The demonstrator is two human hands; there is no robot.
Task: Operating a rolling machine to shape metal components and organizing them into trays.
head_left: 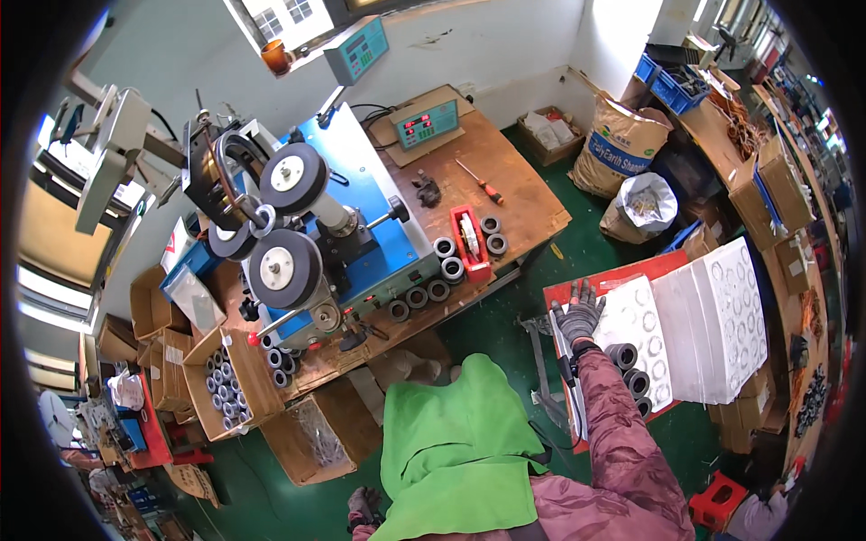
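My right hand (580, 316), in a grey glove, lies with fingers spread at the far left corner of a red board (663, 263). Beside it on the board is a white sheet (639, 311) with round ring marks. A short row of dark rings (621, 355) stands on that sheet, close to my right forearm. My left hand (364, 505), also gloved, hangs low beside the green apron (456, 442). Its fingers look loosely bent, and I see nothing in them. More white marked sheets (735, 316) spread out to the right of the board.
A blue machine (388, 230) with dark round wheels (285, 270) stands on the wooden bench (528, 203). Rings, a red holder (470, 243), a screwdriver (481, 182) and a control box (428, 124) lie there. A carton of rings (257, 383) is at left; sacks (618, 144) stand behind.
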